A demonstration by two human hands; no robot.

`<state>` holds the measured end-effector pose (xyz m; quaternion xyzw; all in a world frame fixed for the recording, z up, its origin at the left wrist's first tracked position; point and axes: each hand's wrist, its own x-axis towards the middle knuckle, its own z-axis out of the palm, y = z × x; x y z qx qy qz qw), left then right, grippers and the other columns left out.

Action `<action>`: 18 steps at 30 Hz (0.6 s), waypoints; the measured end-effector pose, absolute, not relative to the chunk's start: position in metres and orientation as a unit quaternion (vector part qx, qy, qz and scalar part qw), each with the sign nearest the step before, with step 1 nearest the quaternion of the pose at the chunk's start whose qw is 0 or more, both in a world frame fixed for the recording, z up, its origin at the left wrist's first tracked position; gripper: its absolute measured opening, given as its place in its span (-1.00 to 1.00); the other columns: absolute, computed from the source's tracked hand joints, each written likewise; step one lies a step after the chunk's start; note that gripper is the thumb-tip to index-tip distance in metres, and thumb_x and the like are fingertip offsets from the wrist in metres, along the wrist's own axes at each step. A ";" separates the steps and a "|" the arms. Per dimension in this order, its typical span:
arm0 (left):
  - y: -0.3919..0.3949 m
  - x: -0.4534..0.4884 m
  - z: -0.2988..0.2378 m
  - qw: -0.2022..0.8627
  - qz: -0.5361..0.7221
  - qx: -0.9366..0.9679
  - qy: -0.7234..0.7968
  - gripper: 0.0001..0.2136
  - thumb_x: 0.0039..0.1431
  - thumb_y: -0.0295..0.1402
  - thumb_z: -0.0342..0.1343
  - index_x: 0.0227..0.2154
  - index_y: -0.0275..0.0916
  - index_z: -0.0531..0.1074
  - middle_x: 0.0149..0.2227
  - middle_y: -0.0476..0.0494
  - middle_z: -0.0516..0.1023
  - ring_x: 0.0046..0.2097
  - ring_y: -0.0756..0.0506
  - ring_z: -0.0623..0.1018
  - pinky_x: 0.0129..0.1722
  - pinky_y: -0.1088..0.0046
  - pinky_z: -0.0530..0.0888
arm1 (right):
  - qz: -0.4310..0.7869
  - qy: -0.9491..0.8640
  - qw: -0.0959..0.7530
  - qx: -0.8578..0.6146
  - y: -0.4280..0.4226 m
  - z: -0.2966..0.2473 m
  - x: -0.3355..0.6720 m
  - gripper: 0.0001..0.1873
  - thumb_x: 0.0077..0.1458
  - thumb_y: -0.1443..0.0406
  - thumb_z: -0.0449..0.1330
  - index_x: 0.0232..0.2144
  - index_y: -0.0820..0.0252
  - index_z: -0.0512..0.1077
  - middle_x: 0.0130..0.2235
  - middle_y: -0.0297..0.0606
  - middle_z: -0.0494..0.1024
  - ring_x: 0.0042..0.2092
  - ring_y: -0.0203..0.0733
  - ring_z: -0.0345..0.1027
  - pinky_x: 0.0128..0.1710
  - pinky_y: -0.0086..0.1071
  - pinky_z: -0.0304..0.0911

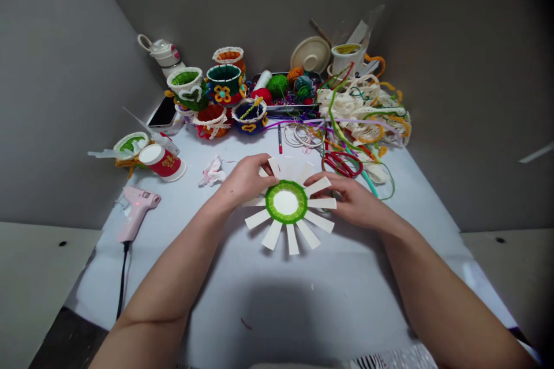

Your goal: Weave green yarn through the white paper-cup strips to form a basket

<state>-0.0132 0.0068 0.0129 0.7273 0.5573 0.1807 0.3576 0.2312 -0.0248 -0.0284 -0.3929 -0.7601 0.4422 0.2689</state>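
Observation:
Between my two hands is a paper cup cut into white strips that fan out like petals (272,234), with green yarn (287,218) woven in a ring around its round white base. My left hand (251,177) grips the upper left strips, thumb near the green ring. On the right side, my right hand (346,196) has its fingers closed around strips there, with some fingertips hidden behind them. The cut cup is held above the white table (208,311).
At left lie a pink glue gun (137,207) with a black cord and a red paper cup (162,162). Several yarn-wrapped cups (224,83) stand at the back, beside a tray of yarn balls (277,86). Red-handled scissors (344,162) and tangled lace trim (367,105) lie at right.

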 end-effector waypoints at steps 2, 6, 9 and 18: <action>0.006 -0.013 0.015 0.357 0.189 0.726 0.557 -0.92 -0.07 -0.40 0.14 -0.45 -0.25 0.43 -0.38 0.01 0.53 -0.33 -0.04 0.48 -0.33 0.48 0.33 | 0.467 -0.745 0.279 -0.386 -0.026 -0.029 0.230 -0.81 0.04 0.28 0.20 -0.25 0.12 0.53 -0.06 -0.21 0.50 -0.09 -0.13 0.40 -0.09 -0.30 0.30; 0.005 -0.012 0.017 0.344 0.196 0.712 0.580 -0.92 -0.07 -0.39 0.15 -0.46 -0.25 0.43 -0.38 0.02 0.53 -0.35 -0.03 0.48 -0.34 0.47 0.32 | 0.527 -0.677 0.274 -0.435 -0.028 -0.034 0.225 -0.81 -0.02 0.32 0.20 -0.28 0.17 0.49 -0.22 -0.23 0.54 -0.20 -0.15 0.42 -0.24 -0.32 0.33; 0.007 -0.012 0.014 0.333 0.197 0.699 0.601 -0.92 -0.07 -0.38 0.15 -0.46 -0.25 0.44 -0.39 0.02 0.53 -0.36 -0.03 0.47 -0.35 0.47 0.31 | 0.559 -0.619 0.300 -0.463 -0.028 -0.038 0.221 -0.81 -0.06 0.34 0.18 -0.30 0.18 0.43 -0.26 -0.25 0.52 -0.24 -0.18 0.39 -0.25 -0.33 0.33; 0.013 -0.015 -0.002 0.316 0.202 0.690 0.619 -0.90 -0.08 -0.37 0.15 -0.43 -0.23 0.45 -0.38 -0.01 0.54 -0.34 -0.05 0.49 -0.34 0.46 0.33 | 0.506 -0.636 0.306 -0.496 -0.024 -0.035 0.230 -0.70 0.18 0.14 -0.04 -0.36 0.17 0.40 -0.49 -0.36 0.33 -0.42 -0.27 0.20 -0.36 -0.39 0.22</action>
